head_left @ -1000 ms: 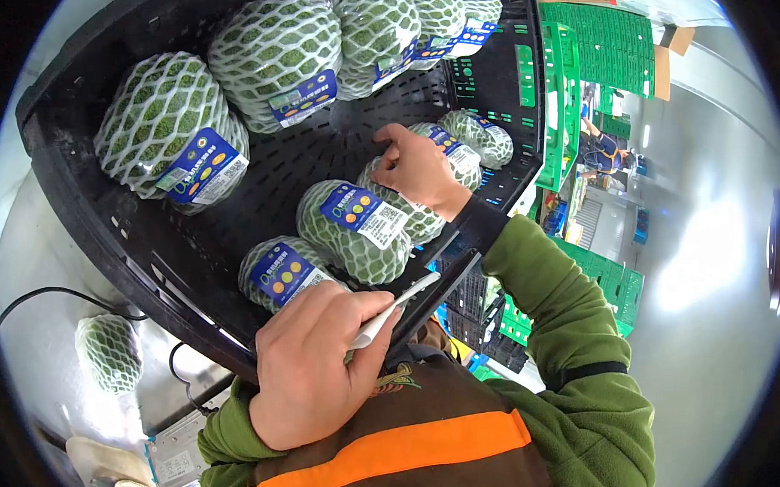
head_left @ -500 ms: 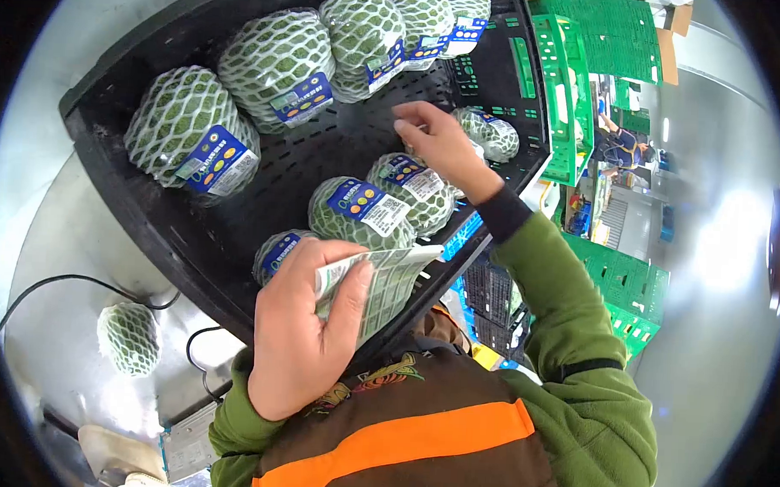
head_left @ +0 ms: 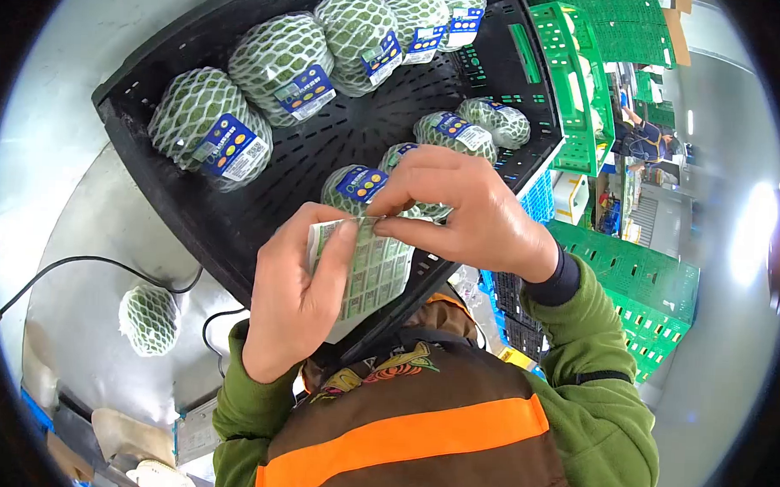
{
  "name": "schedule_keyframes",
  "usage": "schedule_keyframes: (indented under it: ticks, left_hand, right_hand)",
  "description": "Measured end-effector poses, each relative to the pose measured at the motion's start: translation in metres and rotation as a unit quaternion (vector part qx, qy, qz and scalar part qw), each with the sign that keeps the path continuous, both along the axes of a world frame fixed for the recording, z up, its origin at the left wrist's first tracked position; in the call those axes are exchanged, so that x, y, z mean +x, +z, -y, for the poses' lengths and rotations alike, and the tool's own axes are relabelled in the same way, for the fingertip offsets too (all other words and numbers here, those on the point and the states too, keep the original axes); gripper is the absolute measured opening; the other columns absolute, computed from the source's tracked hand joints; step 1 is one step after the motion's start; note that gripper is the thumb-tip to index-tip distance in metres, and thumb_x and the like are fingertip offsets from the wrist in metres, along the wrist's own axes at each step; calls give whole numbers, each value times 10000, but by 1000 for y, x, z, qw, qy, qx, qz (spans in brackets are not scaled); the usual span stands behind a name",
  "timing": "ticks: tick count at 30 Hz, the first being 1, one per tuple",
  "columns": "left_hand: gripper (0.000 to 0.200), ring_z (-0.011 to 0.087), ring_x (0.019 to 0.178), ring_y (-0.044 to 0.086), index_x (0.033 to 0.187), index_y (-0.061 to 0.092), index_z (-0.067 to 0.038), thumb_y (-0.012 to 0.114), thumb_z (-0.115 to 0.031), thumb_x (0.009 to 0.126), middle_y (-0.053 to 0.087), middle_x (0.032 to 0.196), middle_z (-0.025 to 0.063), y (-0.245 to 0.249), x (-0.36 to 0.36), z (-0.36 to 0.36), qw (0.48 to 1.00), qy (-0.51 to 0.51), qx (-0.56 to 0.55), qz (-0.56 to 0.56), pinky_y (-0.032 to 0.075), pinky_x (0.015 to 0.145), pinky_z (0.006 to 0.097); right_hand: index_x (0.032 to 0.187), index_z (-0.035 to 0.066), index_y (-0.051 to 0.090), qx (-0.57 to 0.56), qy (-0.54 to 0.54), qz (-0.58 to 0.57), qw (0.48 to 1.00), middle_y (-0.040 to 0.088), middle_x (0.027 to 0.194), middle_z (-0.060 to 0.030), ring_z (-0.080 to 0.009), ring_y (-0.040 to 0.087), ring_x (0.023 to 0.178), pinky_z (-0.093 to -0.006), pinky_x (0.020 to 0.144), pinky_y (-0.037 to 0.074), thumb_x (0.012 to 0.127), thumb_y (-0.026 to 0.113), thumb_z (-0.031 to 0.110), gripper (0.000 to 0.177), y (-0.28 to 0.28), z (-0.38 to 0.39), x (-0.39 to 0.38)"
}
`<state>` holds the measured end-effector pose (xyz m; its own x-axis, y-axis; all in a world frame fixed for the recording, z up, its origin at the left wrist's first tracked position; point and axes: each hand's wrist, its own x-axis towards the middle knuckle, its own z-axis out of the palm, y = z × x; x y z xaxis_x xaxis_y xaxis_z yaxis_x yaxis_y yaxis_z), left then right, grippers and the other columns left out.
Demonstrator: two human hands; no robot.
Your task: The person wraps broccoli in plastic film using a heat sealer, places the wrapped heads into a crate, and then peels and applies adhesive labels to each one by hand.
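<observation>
My left hand (head_left: pixel 296 283) grips a sheet of small green-and-white stickers (head_left: pixel 376 273) above the near edge of a black crate (head_left: pixel 342 147). My right hand (head_left: pixel 468 212) is closed in a pinch at the sheet's top edge; whether a sticker is between the fingertips is too small to tell. Netted green produce with blue labels lies in the crate: a far row including a large piece (head_left: pixel 209 126), and a near row including one (head_left: pixel 454 134) beyond my right hand. Both hands partly hide the near row.
A single netted piece (head_left: pixel 149 319) lies on the metal surface (head_left: pixel 90 224) at left, beside a black cable (head_left: pixel 106 259). Green crates (head_left: pixel 629 286) stand at right. A person (head_left: pixel 649 143) is in the far background.
My right hand has come back from over the near row of produce to the sheet and now pinches at its edge. The view has shifted slightly.
</observation>
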<state>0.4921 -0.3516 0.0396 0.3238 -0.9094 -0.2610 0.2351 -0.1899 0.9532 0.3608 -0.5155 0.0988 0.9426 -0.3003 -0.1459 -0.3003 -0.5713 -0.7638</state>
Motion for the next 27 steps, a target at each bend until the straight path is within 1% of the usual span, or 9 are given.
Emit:
schedule_keyframes:
  ticks: [3, 6, 8, 10, 11, 13, 16, 19, 27]
  left_hand:
    - [191, 113, 628, 503, 928, 600, 19, 559, -158, 985, 570, 694, 86, 1, 0, 1, 1000, 15, -4, 4, 430, 595, 303]
    - [178, 102, 637, 505, 932, 604, 16, 549, -144, 988, 574, 699, 80, 3, 5, -2, 999, 36, 7, 0, 430, 596, 299]
    - [172, 96, 643, 508, 936, 605, 15, 544, -137, 989, 576, 701, 78, 10, 14, -10, 998, 54, 16, -17, 431, 599, 295]
    - [155, 101, 674, 528, 949, 617, 0, 550, -135, 986, 598, 752, 50, 26, 30, -30, 982, 128, 49, 128, 441, 626, 285]
    - [139, 108, 715, 544, 955, 625, -11, 561, -132, 981, 607, 793, 43, 26, 35, -47, 963, 251, 77, 59, 446, 640, 285]
    - [141, 136, 841, 572, 991, 643, -25, 607, -158, 961, 626, 923, 48, 12, 51, -77, 865, 497, 72, -10, 458, 689, 280]
    - [347, 187, 953, 631, 1123, 652, 10, 666, -278, 931, 656, 1054, 90, -15, 88, -129, 756, 586, 172, 233, 508, 802, 279]
    - [458, 184, 1027, 629, 1216, 617, 50, 662, -309, 935, 646, 1147, 112, -33, 110, -166, 729, 653, 187, 80, 518, 865, 306]
    - [413, 161, 948, 633, 1185, 626, 29, 654, -308, 948, 649, 1077, 97, -54, 86, -166, 764, 623, 164, -18, 497, 816, 262]
  right_hand:
    - [891, 70, 696, -102, -1, 19, 995, 629, 830, -58, -262, 610, 787, -367, 671, 494, 750, 748, 78, 150, 2, -11, -2]
    - [887, 81, 692, -317, 121, 69, 938, 619, 793, -19, -213, 584, 750, -325, 634, 464, 712, 773, 44, 197, 10, -19, 1]
    - [917, 78, 692, -245, 95, 110, 959, 638, 809, -30, -212, 589, 739, -323, 630, 461, 706, 777, 22, 234, 25, -27, 11]
    - [983, 59, 677, -98, 24, 211, 972, 684, 854, -65, -202, 618, 731, -311, 627, 467, 693, 788, -31, 323, 29, -20, 18]
    - [970, 31, 656, 8, -53, 243, 969, 689, 886, -68, -165, 639, 782, -294, 651, 487, 755, 760, -34, 248, 24, -14, 18]
    - [980, 12, 645, 235, -294, 117, 919, 681, 939, -61, -109, 621, 839, -252, 746, 495, 917, 660, 72, 88, 25, -16, 33]
    - [977, 19, 686, 232, -304, -155, 911, 670, 872, -5, -48, 567, 753, -211, 652, 429, 871, 741, 251, 261, -29, 6, 32]
    - [886, 39, 712, 198, -283, -252, 904, 648, 778, 20, -33, 531, 668, -208, 576, 380, 848, 755, 295, 262, -73, 12, 30]
    - [779, 5, 725, 211, -305, -349, 861, 641, 664, -12, -61, 519, 541, -209, 482, 370, 795, 810, 214, 226, -119, 19, 23]
